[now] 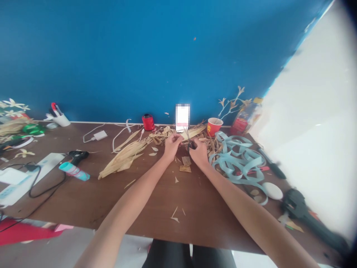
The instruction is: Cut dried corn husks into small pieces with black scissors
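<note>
My left hand (172, 146) is closed in a pinch over the middle of the desk, with what looks like a small pale piece of dried corn husk at its fingertips. Close by on the right, my right hand (199, 152) grips a pair of scissors (187, 134) by the handles, blades pointing up and away from me. Whether the blades touch the husk piece is too small to tell. Behind both hands lies a loose heap of dried corn husks (164, 134). A larger husk bundle (124, 158) rests to the left. Small brown squares (185, 169) lie below the hands.
A glowing phone (182, 115) leans on the blue wall. Right of it stand a red paper cup (214, 127) and tangled light-blue ribbon (240, 160); a black glue gun (304, 212) lies farther right. A red can (148, 122), charger (99, 135) and power strip (36, 175) are leftward.
</note>
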Tool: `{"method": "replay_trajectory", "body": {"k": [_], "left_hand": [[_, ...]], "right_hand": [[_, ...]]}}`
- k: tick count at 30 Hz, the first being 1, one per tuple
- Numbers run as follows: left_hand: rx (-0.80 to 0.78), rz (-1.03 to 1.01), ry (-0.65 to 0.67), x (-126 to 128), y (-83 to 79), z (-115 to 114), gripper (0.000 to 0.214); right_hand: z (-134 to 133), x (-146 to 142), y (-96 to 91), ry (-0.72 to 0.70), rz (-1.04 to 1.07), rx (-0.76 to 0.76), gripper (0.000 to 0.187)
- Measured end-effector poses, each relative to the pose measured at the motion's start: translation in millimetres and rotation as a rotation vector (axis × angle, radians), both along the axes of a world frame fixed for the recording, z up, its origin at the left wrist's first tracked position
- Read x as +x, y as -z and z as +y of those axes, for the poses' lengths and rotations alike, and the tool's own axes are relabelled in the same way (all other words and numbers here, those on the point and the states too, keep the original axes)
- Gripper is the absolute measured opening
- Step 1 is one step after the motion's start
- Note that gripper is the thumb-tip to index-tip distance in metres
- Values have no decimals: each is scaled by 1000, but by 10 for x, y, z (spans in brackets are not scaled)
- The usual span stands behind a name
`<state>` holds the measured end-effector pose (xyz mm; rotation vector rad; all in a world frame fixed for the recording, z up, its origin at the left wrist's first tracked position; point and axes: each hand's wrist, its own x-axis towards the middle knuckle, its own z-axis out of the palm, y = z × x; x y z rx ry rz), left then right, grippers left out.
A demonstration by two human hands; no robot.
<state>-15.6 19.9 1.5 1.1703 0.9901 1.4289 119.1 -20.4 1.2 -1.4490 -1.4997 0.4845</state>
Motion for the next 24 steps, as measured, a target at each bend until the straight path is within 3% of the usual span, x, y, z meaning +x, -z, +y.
{"method": "replay_trajectory", "body": {"k": [5,10,24], "left_hand": [[-1,-66,-19,-16,-13,12,25],[32,-87,-29,-24,31,46,29],[66,-95,-20,-27,73,73,27]], "right_hand": [[-33,-22,-37,-7,-142,-1,24],[-28,-33,-23,7,-226,-30,31],[-19,-36,-28,11,-252,-39,36]]}}
